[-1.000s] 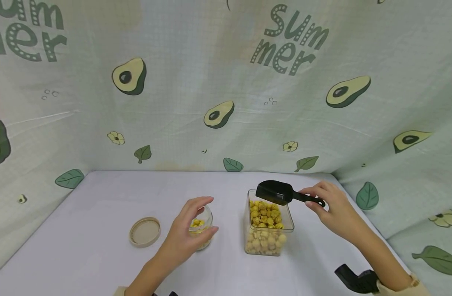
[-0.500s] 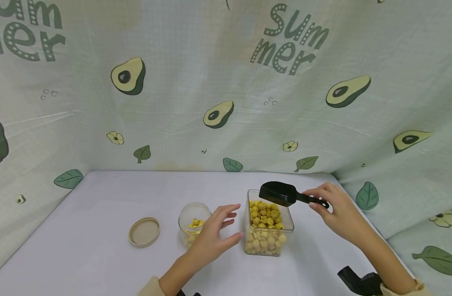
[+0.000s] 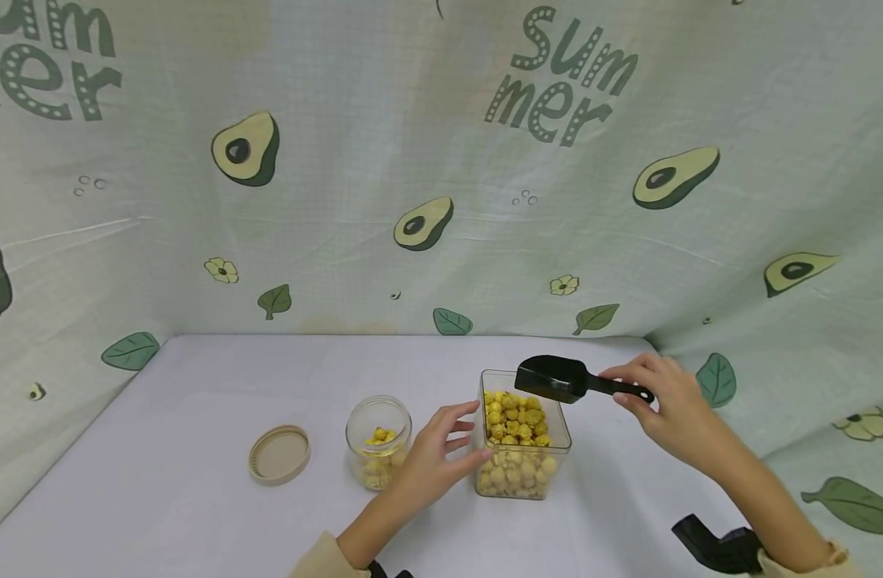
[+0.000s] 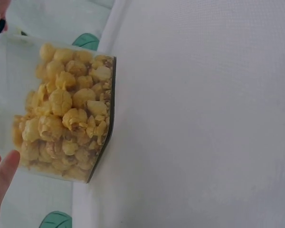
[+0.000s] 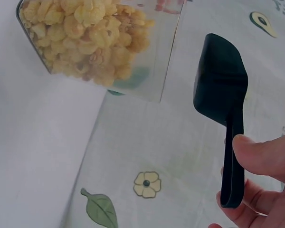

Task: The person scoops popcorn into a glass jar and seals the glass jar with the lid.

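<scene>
A black scoop [image 3: 553, 378] is in my right hand [image 3: 669, 405], its handle pinched between thumb and fingers. The scoop's bowl hangs above the back right rim of a clear square container [image 3: 515, 474] partly filled with yellow popcorn [image 3: 514, 417]. At that container's left side is my left hand [image 3: 441, 457], fingers spread and loosely bent, fingertips right at the wall. The left wrist view shows the popcorn container [image 4: 61, 109] with a fingertip close to its side. Left of my left hand stands a round glass jar [image 3: 362, 429] with some popcorn inside, partly hidden by that hand.
A beige round lid [image 3: 279, 455] lies on the white table [image 3: 196, 417], left of the glass jar. Behind the table hangs a pale curtain [image 3: 326, 201] with avocado and leaf prints. A black device [image 3: 716, 546] is strapped at the right wrist.
My left hand has left the glass jar and moved right to the popcorn container's side. The right hand has shifted slightly right with the scoop.
</scene>
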{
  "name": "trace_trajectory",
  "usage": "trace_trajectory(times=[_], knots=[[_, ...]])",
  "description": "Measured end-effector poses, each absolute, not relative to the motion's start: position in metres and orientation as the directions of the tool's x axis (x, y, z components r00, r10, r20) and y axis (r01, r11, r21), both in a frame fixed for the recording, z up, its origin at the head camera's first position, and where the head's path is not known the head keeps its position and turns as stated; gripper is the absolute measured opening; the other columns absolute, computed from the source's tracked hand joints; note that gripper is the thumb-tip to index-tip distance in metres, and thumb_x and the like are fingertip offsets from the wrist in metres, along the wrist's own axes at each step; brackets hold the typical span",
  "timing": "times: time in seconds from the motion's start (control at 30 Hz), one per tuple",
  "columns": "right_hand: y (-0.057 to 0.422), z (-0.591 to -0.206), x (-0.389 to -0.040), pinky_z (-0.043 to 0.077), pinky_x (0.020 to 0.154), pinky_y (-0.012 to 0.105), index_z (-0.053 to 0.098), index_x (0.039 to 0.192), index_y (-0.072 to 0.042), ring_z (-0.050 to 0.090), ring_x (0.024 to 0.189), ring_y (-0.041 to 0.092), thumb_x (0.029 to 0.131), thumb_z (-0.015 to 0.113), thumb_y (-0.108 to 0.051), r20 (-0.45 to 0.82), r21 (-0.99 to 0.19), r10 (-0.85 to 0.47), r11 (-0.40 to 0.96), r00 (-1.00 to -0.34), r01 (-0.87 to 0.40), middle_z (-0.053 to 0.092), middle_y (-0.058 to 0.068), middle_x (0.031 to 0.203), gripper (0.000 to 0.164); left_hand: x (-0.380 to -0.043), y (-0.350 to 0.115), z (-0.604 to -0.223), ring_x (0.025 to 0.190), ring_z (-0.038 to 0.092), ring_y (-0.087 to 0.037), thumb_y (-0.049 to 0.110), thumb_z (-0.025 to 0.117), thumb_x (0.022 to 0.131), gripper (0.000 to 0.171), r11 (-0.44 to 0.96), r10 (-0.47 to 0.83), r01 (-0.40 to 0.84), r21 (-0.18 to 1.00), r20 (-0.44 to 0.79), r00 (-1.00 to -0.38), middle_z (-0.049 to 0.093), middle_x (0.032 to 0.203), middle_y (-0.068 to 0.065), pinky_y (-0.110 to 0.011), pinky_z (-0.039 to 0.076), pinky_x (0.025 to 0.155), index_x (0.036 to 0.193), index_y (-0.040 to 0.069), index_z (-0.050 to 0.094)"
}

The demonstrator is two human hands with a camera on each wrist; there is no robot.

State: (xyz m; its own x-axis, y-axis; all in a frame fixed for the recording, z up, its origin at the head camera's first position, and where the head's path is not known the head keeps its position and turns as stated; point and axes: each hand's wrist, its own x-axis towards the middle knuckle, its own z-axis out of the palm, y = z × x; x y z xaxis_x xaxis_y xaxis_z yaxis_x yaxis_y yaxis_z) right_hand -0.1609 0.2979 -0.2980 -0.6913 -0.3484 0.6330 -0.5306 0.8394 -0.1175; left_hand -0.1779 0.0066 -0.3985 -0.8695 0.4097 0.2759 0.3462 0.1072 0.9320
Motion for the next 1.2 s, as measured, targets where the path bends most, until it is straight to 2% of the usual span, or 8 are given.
trace_trajectory(times=[0.1, 0.27, 0.5, 0.67, 0.87, 0.97, 1.1, 1.2], knots=[[0.297, -0.293, -0.160, 0.031, 0.064, 0.033, 0.070, 0.093, -0.014, 0.046, 0.076, 0.018, 0.064, 0.077, 0.003, 0.615, -0.081, -0.362, 0.854, -0.700, -0.514, 0.056, -0.004, 0.082, 0.034, -0.179, 0.008, -0.401, 0.117, 0.051, -0.026, 0.027, 0.068, 0.085, 0.057, 0.095, 0.411, 0.338, 0.936, 0.272, -0.870, 0.045, 0.135, -0.007, -0.032, 0.048, 0.098, 0.135, 0.013, 0.044], [0.290, -0.278, -0.157, 0.034, 0.064, 0.039, 0.071, 0.093, -0.014, 0.047, 0.079, 0.022, 0.071, 0.074, 0.000, 0.536, -0.001, -0.367, 0.900, -0.760, -0.436, 0.056, 0.000, 0.085, 0.026, -0.180, 0.010, -0.403, 0.116, 0.052, -0.026, 0.027, 0.068, 0.085, 0.058, 0.086, 0.400, 0.341, 0.936, 0.281, -0.872, 0.046, 0.133, -0.008, -0.032, 0.050, 0.095, 0.135, 0.010, 0.045], [0.264, -0.259, -0.153, 0.039, 0.071, 0.048, 0.069, 0.091, -0.012, 0.046, 0.082, 0.026, 0.071, 0.071, 0.003, 0.451, 0.228, -0.455, 0.891, -0.768, -0.394, 0.049, 0.002, 0.081, 0.025, -0.180, 0.012, -0.405, 0.115, 0.052, -0.026, 0.024, 0.069, 0.084, 0.060, 0.063, 0.396, 0.340, 0.938, 0.289, -0.871, 0.046, 0.134, -0.008, -0.029, 0.051, 0.092, 0.135, 0.008, 0.044], [0.245, -0.249, -0.151, 0.037, 0.074, 0.046, 0.063, 0.086, -0.007, 0.039, 0.082, 0.027, 0.066, 0.069, 0.006, 0.353, 0.395, -0.512, 0.841, -0.784, -0.371, 0.043, 0.005, 0.081, 0.025, -0.180, 0.013, -0.406, 0.116, 0.051, -0.027, 0.024, 0.069, 0.084, 0.059, 0.050, 0.398, 0.336, 0.941, 0.290, -0.870, 0.045, 0.134, -0.008, -0.030, 0.051, 0.093, 0.136, 0.009, 0.044], [0.222, -0.244, -0.155, 0.035, 0.070, 0.042, 0.052, 0.068, -0.006, 0.038, 0.080, 0.028, 0.062, 0.076, -0.002, 0.333, 0.570, -0.585, 0.750, -0.740, -0.336, 0.043, 0.010, 0.080, 0.025, -0.178, 0.014, -0.406, 0.116, 0.051, -0.026, 0.026, 0.068, 0.085, 0.058, 0.046, 0.396, 0.326, 0.944, 0.282, -0.874, 0.045, 0.134, -0.007, -0.030, 0.051, 0.093, 0.136, 0.012, 0.044], [0.210, -0.245, -0.157, 0.036, 0.072, 0.042, 0.054, 0.066, -0.006, 0.038, 0.081, 0.027, 0.063, 0.080, -0.005, 0.306, 0.619, -0.600, 0.715, -0.739, -0.324, 0.043, 0.010, 0.080, 0.026, -0.178, 0.013, -0.405, 0.116, 0.051, -0.025, 0.026, 0.068, 0.085, 0.058, 0.045, 0.393, 0.321, 0.946, 0.279, -0.876, 0.045, 0.135, -0.007, -0.029, 0.051, 0.093, 0.136, 0.013, 0.044], [0.194, -0.250, -0.160, 0.041, 0.083, 0.043, 0.061, 0.067, -0.008, 0.040, 0.085, 0.026, 0.064, 0.083, -0.011, 0.267, 0.689, -0.610, 0.662, -0.746, -0.295, 0.047, 0.009, 0.083, 0.022, -0.178, 0.013, -0.404, 0.116, 0.051, -0.025, 0.024, 0.068, 0.085, 0.057, 0.046, 0.390, 0.320, 0.946, 0.277, -0.878, 0.045, 0.134, -0.007, -0.029, 0.051, 0.093, 0.136, 0.013, 0.044], [0.183, -0.255, -0.164, 0.042, 0.083, 0.038, 0.061, 0.065, -0.009, 0.039, 0.083, 0.023, 0.069, 0.081, -0.015, 0.237, 0.739, -0.610, 0.618, -0.757, -0.267, 0.048, 0.007, 0.081, 0.021, -0.177, 0.014, -0.404, 0.116, 0.051, -0.025, 0.023, 0.068, 0.085, 0.056, 0.045, 0.385, 0.318, 0.947, 0.277, -0.880, 0.045, 0.133, -0.007, -0.029, 0.051, 0.092, 0.135, 0.012, 0.045]])
